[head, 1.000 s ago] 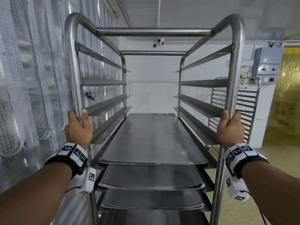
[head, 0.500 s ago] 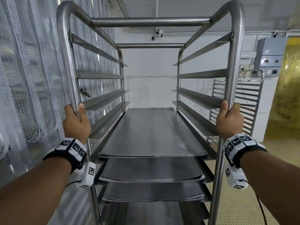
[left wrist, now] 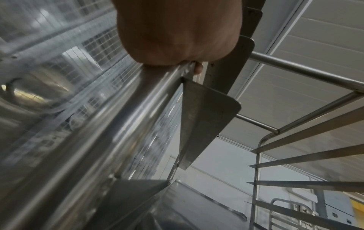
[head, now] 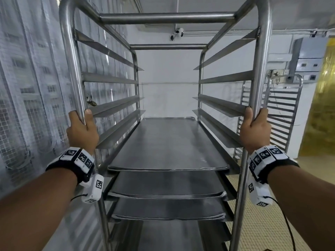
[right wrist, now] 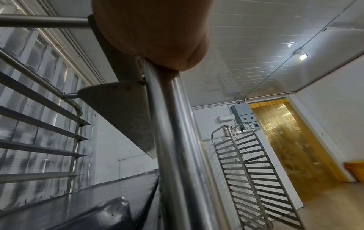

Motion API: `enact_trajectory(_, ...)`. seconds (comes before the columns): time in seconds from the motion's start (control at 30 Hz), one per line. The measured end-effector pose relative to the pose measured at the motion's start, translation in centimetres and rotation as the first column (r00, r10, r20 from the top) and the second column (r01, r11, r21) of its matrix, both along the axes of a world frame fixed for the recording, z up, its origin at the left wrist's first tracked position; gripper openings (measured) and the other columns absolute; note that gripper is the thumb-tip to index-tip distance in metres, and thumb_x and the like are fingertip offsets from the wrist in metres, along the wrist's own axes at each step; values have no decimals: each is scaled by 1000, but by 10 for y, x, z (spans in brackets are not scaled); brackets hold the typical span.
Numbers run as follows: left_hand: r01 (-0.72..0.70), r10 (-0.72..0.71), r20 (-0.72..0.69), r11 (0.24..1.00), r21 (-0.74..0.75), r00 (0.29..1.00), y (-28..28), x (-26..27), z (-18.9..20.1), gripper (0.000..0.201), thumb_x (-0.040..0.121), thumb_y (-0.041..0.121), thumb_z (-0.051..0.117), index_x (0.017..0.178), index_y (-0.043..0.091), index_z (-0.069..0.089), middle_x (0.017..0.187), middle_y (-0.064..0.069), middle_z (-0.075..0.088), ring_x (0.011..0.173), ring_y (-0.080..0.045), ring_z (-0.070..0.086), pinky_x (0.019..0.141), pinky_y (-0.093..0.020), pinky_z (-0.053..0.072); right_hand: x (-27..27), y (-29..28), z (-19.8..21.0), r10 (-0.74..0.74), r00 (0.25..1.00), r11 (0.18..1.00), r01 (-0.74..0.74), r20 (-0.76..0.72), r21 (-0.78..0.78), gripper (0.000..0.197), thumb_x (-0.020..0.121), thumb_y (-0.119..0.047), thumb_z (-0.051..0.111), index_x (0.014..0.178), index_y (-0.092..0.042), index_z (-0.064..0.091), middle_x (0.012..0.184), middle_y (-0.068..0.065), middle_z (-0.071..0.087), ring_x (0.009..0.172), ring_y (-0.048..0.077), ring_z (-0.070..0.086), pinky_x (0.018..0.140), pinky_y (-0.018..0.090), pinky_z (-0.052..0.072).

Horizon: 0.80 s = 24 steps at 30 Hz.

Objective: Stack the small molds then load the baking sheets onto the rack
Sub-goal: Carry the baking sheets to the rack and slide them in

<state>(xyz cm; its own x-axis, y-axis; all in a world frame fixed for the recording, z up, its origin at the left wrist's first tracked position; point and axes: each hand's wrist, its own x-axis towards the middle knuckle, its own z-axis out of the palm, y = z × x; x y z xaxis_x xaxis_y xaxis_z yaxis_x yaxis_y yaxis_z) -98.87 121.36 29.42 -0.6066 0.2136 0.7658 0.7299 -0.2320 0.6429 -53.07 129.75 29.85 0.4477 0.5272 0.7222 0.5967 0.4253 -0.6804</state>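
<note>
A tall steel rack [head: 166, 18] fills the head view. Its lower runners carry flat baking sheets, the top one [head: 166, 142] with two more [head: 166, 185] showing beneath it. My left hand [head: 81, 129] grips the rack's near left post [head: 71, 69], and my right hand [head: 254, 129] grips the near right post [head: 262, 69]. The left wrist view has that hand [left wrist: 177, 31] wrapped round the post [left wrist: 98, 132]; the right wrist view has the right hand [right wrist: 153, 31] wrapped round its post [right wrist: 173, 140]. The upper runners are bare. No small molds are in view.
A clear plastic curtain over a wire grid [head: 27, 87] runs close along the rack's left. A second bare rack [head: 282, 115] stands at the right by the white wall. A yellow strip curtain [head: 319, 105] covers a doorway at far right.
The rack's top has risen in the view and it looms nearer. The curtain and the far rack have shifted past. Both hands keep their grip on the posts.
</note>
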Motion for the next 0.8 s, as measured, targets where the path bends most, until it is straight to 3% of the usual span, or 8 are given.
enact_trajectory(0.1,3,-3,22,1000,-19,1000,18,-10,0,52,105,54,34,114,4,44,78,-21,57,68,-35,54,57,-41,39,-11,12,1,-9,1000,1000,9,9,-2,47,104,-50,36,108,-4,38,61,9,46,59,38,52,57,41,41)
enact_trajectory(0.3,58,-53,83,997,-57,995,51,-20,4,44,107,46,38,115,3,45,71,-4,48,63,-25,44,56,-33,30,-29,47,2,-63,998,998,63,-1,12,50,101,-57,33,108,-7,37,74,26,59,63,43,57,61,52,51)
enact_trajectory(0.43,79,-74,92,995,-54,993,76,-33,5,44,107,44,40,115,1,46,75,-6,52,69,-28,50,62,-36,35,-43,72,0,-92,996,996,92,7,23,55,97,-66,29,105,-11,36,74,29,59,61,44,57,59,55,51)
enact_trajectory(0.6,82,-74,103,994,-76,992,113,-52,7,46,107,47,37,118,3,44,83,-14,55,74,-32,53,64,-40,39,-61,103,3,-79,997,997,79,-1,18,49,101,-56,35,105,-8,37,75,29,59,64,45,57,61,52,50)
enact_trajectory(0.7,69,-59,96,992,-102,994,135,-65,5,48,106,50,35,119,4,43,80,-16,54,72,-34,51,63,-43,40,-72,122,4,-66,998,998,66,-4,-7,46,102,-53,36,105,-7,38,73,23,56,64,44,57,61,51,50)
enact_trajectory(0.8,63,-54,88,992,-106,995,156,-73,5,50,105,54,34,121,7,43,74,-10,53,71,-36,54,63,-44,43,-82,146,6,-60,998,998,60,-25,-16,48,102,-53,35,107,-5,40,78,25,57,69,45,58,65,51,50)
